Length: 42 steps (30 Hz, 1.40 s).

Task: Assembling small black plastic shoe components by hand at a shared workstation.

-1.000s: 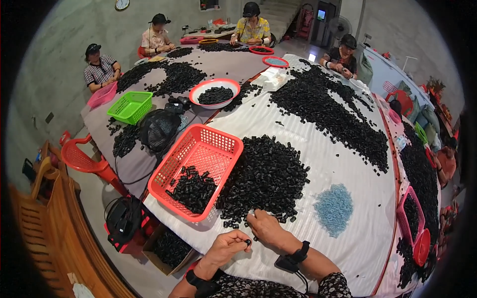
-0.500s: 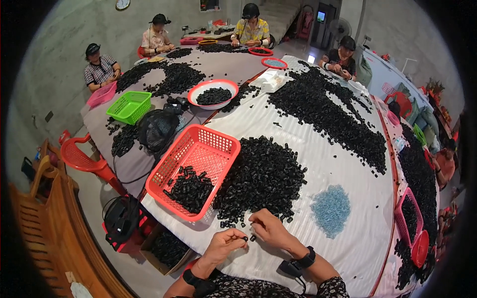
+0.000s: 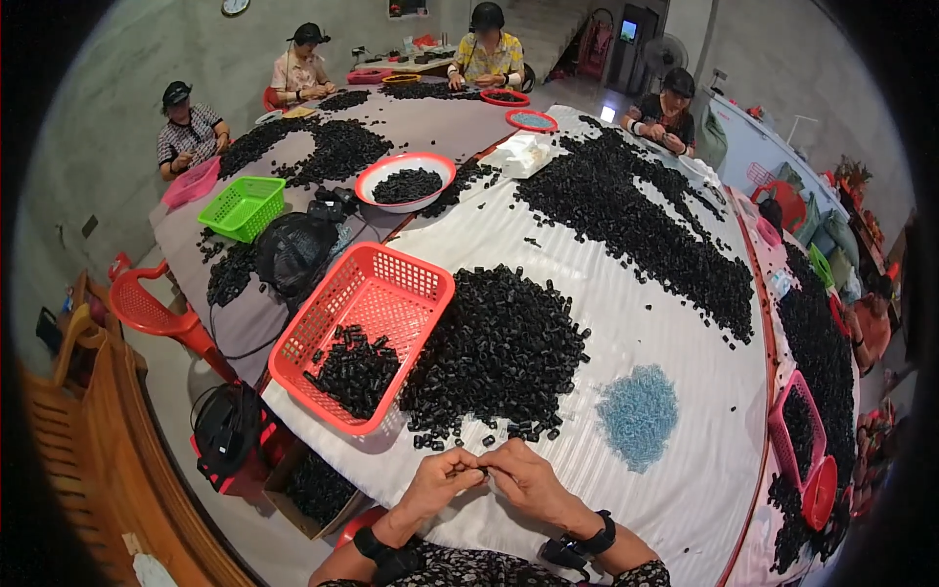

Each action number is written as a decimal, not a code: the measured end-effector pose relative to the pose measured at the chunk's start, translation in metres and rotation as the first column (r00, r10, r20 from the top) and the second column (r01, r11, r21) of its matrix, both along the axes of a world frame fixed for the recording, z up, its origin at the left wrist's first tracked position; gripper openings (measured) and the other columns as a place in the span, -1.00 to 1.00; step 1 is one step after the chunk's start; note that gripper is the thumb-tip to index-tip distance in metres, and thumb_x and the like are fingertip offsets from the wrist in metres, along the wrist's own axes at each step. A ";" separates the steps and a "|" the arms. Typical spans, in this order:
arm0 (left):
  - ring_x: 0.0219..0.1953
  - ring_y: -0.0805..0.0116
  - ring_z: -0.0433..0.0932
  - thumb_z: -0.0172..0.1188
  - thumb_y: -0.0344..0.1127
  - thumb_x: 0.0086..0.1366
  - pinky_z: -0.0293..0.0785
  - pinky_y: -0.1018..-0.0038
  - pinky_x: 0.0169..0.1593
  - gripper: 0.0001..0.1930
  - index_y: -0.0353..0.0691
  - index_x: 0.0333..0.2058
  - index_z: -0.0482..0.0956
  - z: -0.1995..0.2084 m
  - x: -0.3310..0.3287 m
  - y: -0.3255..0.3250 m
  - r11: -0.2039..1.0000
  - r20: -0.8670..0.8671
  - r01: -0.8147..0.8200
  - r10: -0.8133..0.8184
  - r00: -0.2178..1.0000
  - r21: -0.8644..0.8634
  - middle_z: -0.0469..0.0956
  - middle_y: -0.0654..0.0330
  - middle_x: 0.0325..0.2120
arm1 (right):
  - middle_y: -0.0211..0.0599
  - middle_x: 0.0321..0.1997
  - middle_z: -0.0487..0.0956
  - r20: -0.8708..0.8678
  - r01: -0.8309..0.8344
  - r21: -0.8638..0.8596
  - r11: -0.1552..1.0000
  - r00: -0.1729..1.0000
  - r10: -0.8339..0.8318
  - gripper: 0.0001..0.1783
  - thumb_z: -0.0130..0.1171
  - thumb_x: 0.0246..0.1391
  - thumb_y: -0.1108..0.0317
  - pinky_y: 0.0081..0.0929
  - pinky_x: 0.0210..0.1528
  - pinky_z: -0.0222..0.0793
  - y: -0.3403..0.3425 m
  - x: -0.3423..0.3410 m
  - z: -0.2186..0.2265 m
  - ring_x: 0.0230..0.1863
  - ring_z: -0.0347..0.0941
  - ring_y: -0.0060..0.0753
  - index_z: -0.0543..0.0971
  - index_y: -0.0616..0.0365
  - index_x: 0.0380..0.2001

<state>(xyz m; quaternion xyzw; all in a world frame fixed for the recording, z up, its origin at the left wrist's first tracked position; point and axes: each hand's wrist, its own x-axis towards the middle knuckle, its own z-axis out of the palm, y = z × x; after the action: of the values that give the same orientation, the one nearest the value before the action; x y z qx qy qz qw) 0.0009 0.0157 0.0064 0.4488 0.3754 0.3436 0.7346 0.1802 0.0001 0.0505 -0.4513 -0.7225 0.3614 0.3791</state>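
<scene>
Together, fingers (image 3: 502, 463) on black piece (image 3: 483, 473)

Grey wall (image 3: 117, 127), round clock (image 3: 235, 6) high on it; slatted wooden bench (image 3: 127, 445) lower left, red chair (image 3: 152, 313) beyond; fan (image 3: 666, 54) at back.

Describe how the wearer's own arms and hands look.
The left hand and right hand are ungloved. The left wristband and right wristband are black, each with a dark unit beside it. A dark sleeve with a pale floral print shows on the right arm.
</scene>
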 end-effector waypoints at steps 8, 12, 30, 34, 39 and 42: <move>-0.34 0.57 0.50 0.13 -0.51 0.19 0.45 0.65 -0.26 -0.89 -0.41 -0.30 0.48 0.002 0.001 0.004 0.998 -0.008 -0.048 0.049 0.999 0.052 0.53 0.24 -0.42 | -0.16 -0.34 0.44 -0.002 0.020 -0.064 0.998 1.000 -0.020 -0.80 0.06 0.02 0.51 -0.40 -0.29 0.36 0.003 0.002 -0.005 -0.34 0.42 -0.19 0.45 0.24 -0.23; -0.36 0.52 0.51 0.12 -0.50 0.19 0.46 0.61 -0.23 -0.89 -0.40 -0.30 0.47 0.000 0.002 0.001 0.997 -0.097 -0.033 0.040 0.995 0.072 0.54 0.19 -0.41 | -0.05 -0.32 0.37 0.010 -0.067 -0.023 0.997 0.998 0.067 -0.83 -0.01 0.07 0.53 -0.34 -0.27 0.33 0.001 0.002 -0.006 -0.31 0.38 -0.03 0.38 0.28 -0.23; -0.40 0.51 0.53 0.11 -0.51 0.21 0.49 0.61 -0.27 -0.92 -0.40 -0.34 0.45 -0.014 0.006 -0.005 0.992 0.029 -0.125 0.125 0.992 0.003 0.54 0.18 -0.44 | -0.06 -0.38 0.40 0.025 -0.056 -0.126 0.990 0.998 0.060 -0.86 -0.05 0.08 0.53 -0.31 -0.32 0.34 0.003 -0.001 -0.012 -0.35 0.40 -0.05 0.36 0.27 -0.25; -0.41 0.50 0.53 0.11 -0.51 0.21 0.49 0.62 -0.28 -0.93 -0.40 -0.35 0.45 -0.011 0.007 0.000 0.992 0.014 -0.124 0.124 0.992 -0.014 0.54 0.18 -0.47 | -0.06 -0.41 0.40 0.089 -0.042 -0.157 0.987 0.994 0.057 -0.78 -0.03 0.03 0.52 -0.27 -0.34 0.33 0.006 -0.003 -0.014 -0.38 0.40 -0.06 0.34 0.26 -0.20; -0.45 0.54 0.50 0.11 -0.51 0.20 0.46 0.65 -0.35 -0.95 -0.38 -0.38 0.46 -0.013 0.007 -0.005 0.985 0.015 -0.163 0.164 0.986 -0.050 0.53 0.20 -0.49 | -0.10 -0.49 0.33 0.345 -0.154 0.225 0.962 0.936 0.069 -0.73 0.03 -0.11 0.51 -0.24 -0.38 0.26 0.001 -0.011 -0.025 -0.42 0.32 -0.07 0.33 0.29 -0.26; -0.49 0.57 0.47 0.12 -0.50 0.20 0.40 0.66 -0.42 -0.95 -0.36 -0.42 0.46 -0.026 0.004 -0.008 0.985 0.003 -0.170 0.170 0.985 -0.015 0.52 0.22 -0.52 | -0.15 -0.50 0.32 0.408 -0.187 0.285 0.940 0.911 0.057 -0.71 0.11 -0.18 0.44 -0.29 -0.41 0.24 -0.003 -0.015 -0.013 -0.45 0.29 -0.10 0.32 0.26 -0.33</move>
<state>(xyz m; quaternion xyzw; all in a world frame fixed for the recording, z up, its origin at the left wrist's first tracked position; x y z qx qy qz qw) 0.0045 0.0073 -0.0197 0.4090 0.4133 0.4033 0.7066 0.1652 -0.0027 0.0378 -0.4012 -0.8595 0.1656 0.2699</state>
